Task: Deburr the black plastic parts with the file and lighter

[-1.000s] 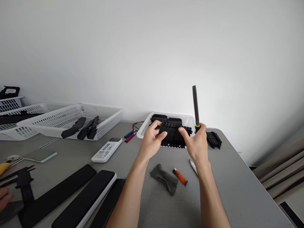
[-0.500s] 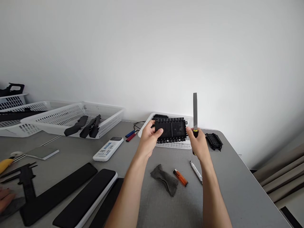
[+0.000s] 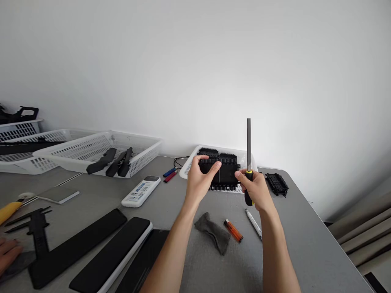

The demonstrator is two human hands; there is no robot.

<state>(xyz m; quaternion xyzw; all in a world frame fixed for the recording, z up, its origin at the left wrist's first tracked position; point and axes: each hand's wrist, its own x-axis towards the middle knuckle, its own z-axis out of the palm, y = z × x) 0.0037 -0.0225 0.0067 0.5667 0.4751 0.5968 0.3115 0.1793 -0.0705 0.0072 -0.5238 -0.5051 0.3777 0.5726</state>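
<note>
Between my hands is a flat black plastic part (image 3: 227, 174) with toothed long edges, held up in front of a white basket. My left hand (image 3: 200, 175) grips its left side, thumb lying across the face. My right hand (image 3: 255, 185) is closed round the black and yellow handle of a flat file (image 3: 248, 144), whose blade points straight up. The right thumb and fingers also touch the part's right edge. Similar black parts lie in the white basket (image 3: 189, 165) behind, and another black toothed part (image 3: 276, 184) rests on the table to the right.
Below my hands lie a grey cloth (image 3: 213, 232), an orange lighter (image 3: 233, 231) and a white pen (image 3: 253, 224). Further left are a white calculator-like device (image 3: 141, 191), black calipers (image 3: 38, 232), long black pieces (image 3: 79, 248) and white baskets (image 3: 143, 152). Another person's hand (image 3: 8, 254) shows at the left edge.
My left hand has shifted right along the part, its thumb now further across the face. The part sits slightly lower, and the file has turned so its blade looks narrower.
</note>
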